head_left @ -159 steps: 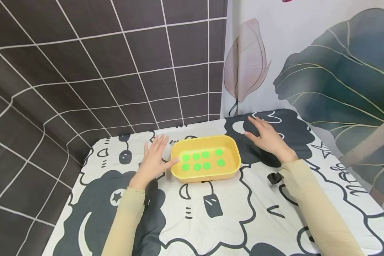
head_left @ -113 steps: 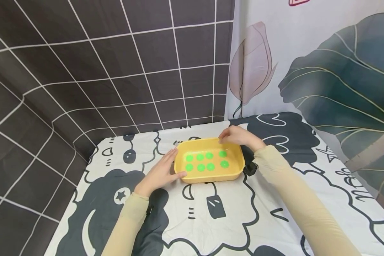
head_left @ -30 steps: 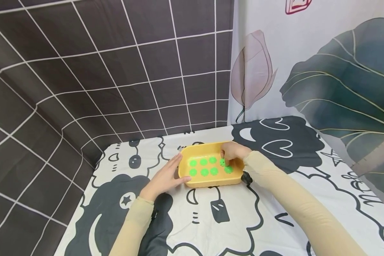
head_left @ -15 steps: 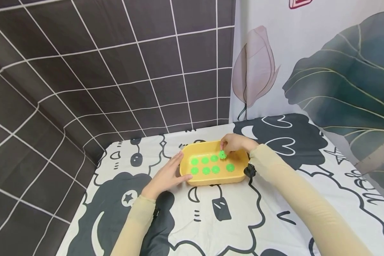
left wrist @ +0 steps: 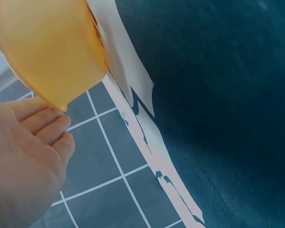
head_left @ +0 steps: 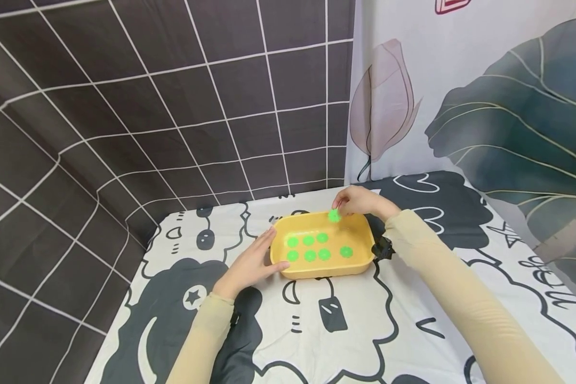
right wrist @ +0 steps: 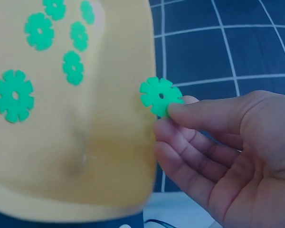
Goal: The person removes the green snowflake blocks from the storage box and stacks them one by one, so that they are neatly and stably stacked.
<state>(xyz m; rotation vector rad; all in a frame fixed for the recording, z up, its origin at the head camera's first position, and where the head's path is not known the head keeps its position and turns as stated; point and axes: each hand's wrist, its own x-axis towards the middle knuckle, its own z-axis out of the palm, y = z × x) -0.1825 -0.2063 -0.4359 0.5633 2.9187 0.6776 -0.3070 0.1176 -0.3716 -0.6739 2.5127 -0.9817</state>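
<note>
A yellow plastic basin (head_left: 360, 266) lies on the patterned cloth, with several flat green notched discs (head_left: 346, 252), like snowflake building pieces, on its floor. My right hand (head_left: 360, 201) pinches one green snowflake disc (right wrist: 161, 96) between thumb and forefinger over the far rim. In the right wrist view its notches and centre hole show, and the other fingers bend below it. My left hand (head_left: 249, 264) holds the left end of the basin, thumb at the near rim and fingers along the outer side. The left wrist view shows its fingertips (left wrist: 61, 116) at the basin's edge.
A white cloth (head_left: 312, 325) with black cartoon drawings covers the surface. Behind stands a dark curtain (head_left: 211, 96) with white grid lines, and at the right a flowered hanging (head_left: 485, 128). Each wrist bears a black device, such as the right one (head_left: 383, 248).
Both hands began open beside the basin. My left hand took its left end; my right hand reached in, pinched a green disc from the right part and raised it to the far rim.
</note>
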